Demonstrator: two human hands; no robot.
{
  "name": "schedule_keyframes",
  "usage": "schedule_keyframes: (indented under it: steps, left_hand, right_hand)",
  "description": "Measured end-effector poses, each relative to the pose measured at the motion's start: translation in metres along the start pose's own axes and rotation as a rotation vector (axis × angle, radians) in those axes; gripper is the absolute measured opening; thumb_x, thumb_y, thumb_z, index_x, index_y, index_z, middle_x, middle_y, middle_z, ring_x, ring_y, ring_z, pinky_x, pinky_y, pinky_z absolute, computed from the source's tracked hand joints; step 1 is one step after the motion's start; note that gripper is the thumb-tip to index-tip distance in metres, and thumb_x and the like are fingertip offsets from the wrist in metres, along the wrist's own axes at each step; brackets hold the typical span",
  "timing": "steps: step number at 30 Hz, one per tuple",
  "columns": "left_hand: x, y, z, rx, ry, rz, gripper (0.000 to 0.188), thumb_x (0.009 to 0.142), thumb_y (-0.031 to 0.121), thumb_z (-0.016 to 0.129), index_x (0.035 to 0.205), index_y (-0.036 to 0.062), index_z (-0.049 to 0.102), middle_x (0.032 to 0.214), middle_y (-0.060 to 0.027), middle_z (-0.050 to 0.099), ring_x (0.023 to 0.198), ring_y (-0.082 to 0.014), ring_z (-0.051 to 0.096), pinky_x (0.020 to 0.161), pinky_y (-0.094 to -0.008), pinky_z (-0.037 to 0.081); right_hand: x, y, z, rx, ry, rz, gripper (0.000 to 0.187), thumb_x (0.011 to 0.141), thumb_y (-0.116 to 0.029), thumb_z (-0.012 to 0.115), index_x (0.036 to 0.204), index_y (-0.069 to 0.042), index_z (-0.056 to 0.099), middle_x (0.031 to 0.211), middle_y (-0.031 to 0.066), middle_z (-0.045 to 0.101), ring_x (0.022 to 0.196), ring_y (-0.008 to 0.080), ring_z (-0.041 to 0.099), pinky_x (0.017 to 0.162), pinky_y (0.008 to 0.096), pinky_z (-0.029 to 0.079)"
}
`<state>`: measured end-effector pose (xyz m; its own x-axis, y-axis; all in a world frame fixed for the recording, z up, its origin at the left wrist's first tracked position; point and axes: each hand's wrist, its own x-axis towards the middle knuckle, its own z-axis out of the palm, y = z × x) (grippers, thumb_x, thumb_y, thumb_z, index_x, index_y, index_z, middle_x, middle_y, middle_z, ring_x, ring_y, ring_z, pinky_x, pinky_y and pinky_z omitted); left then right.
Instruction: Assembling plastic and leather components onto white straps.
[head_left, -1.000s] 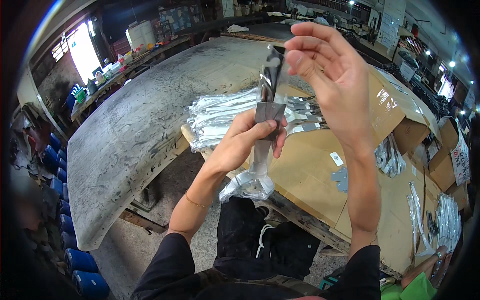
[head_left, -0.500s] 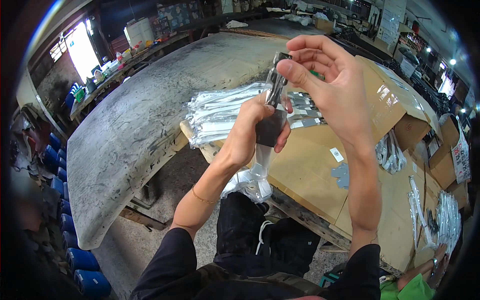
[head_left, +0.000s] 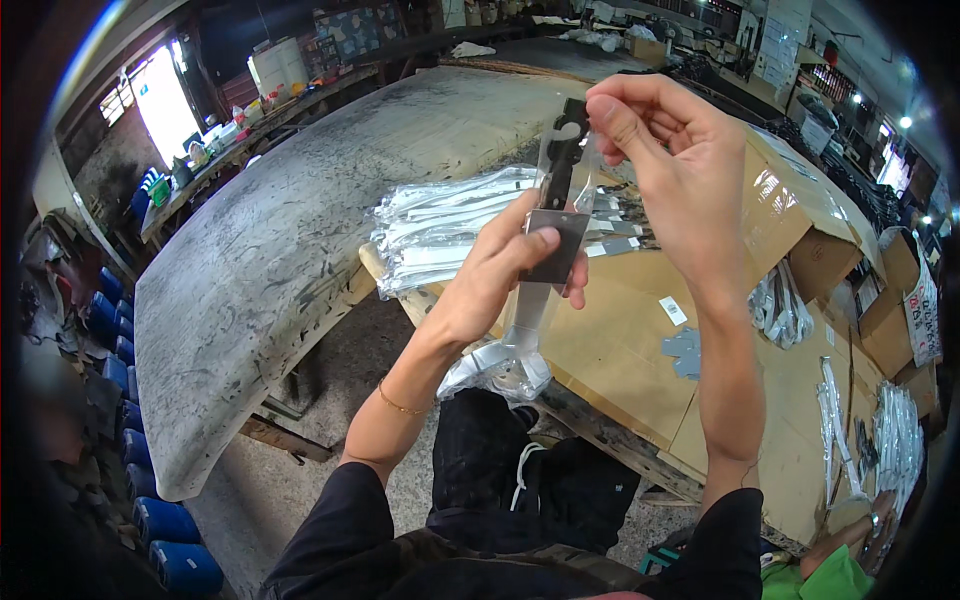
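My left hand [head_left: 492, 275] is wrapped around a long strap-like item in a clear plastic sleeve, its thumb pressed on a dark grey card [head_left: 556, 246]. A black strap end [head_left: 567, 165] rises above the card inside the plastic, beside a hook-shaped hanger piece [head_left: 562, 131]. Pinched between my right thumb and forefinger is the sleeve's top edge, next to the strap end; my right hand [head_left: 690, 185] is raised. Below my left hand, the clear sleeve [head_left: 532, 308] hangs down to a bunched, shiny white and clear plastic part [head_left: 500, 365] over the table edge.
A pile of plastic-sleeved straps [head_left: 450, 225] lies beyond my left hand. Cardboard [head_left: 600, 340] covers the table, with small grey cards [head_left: 682, 352] and a white label [head_left: 673, 311]. Boxes [head_left: 815, 240] stand at right. A co-worker's hand [head_left: 865, 515] is near more sleeved straps [head_left: 895, 435].
My left thumb has slid down onto the card, uncovering more of the strap. My right hand has shifted slightly right, now pinching the sleeve's edge. The co-worker's hand has moved slightly.
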<state>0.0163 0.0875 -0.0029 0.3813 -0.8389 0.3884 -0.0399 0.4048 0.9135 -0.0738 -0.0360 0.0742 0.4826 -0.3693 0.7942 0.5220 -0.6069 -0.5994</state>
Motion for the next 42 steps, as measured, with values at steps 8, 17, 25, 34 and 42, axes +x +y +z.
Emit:
schedule_keyframes:
  steps: [8,17,25,34,42]
  left_hand:
    - [0.001,0.001,-0.003,-0.083,0.004,-0.090,0.048,0.090,0.040,0.034,0.094,-0.0033,0.054,0.073,-0.0136,0.059,0.065,-0.0212,0.056,0.068,-0.0344,0.044]
    - [0.000,-0.004,-0.008,-0.167,-0.052,-0.108,0.043,0.082,0.031,0.033,0.089,-0.0053,0.054,0.070,-0.0148,0.058,0.066,-0.0225,0.054,0.069,-0.0353,0.044]
    - [-0.005,0.000,-0.003,-0.097,-0.078,-0.024,0.043,0.086,0.033,0.041,0.105,-0.0047,0.052,0.071,-0.0145,0.058,0.067,-0.0222,0.057,0.068,-0.0341,0.046]
    - [-0.015,-0.007,-0.010,-0.116,-0.033,-0.050,0.020,0.089,0.011,0.039,0.107,0.0018,0.042,0.074,-0.0088,0.056,0.062,-0.0137,0.052,0.060,-0.0282,0.044]
    - [-0.013,0.001,-0.007,-0.053,-0.037,-0.024,0.020,0.087,0.013,0.045,0.104,0.0021,0.043,0.068,-0.0090,0.056,0.060,-0.0156,0.055,0.061,-0.0280,0.045]
  right_hand:
    - [-0.008,-0.002,0.007,-0.075,-0.033,-0.048,0.015,0.085,-0.012,0.068,0.092,0.001,0.067,0.075,0.0031,0.065,0.070,0.0067,0.058,0.063,0.0212,0.047]
    - [-0.024,0.006,0.008,-0.071,-0.026,0.138,0.024,0.082,-0.015,0.072,0.093,0.005,0.065,0.077,0.0076,0.065,0.073,0.0102,0.060,0.065,0.0240,0.050]
    - [-0.019,0.002,0.001,0.112,-0.039,0.111,0.018,0.087,-0.007,0.064,0.098,0.007,0.065,0.084,0.0086,0.068,0.071,0.0108,0.063,0.065,0.0224,0.051]
    - [-0.017,-0.010,0.007,-0.018,-0.009,0.117,0.014,0.085,-0.008,0.067,0.095,0.002,0.066,0.082,0.0052,0.067,0.074,0.0090,0.062,0.068,0.0226,0.050]
    - [-0.016,-0.008,0.006,-0.022,-0.162,0.097,0.009,0.082,-0.006,0.067,0.086,0.001,0.066,0.076,0.0031,0.065,0.071,0.0069,0.060,0.064,0.0221,0.050]
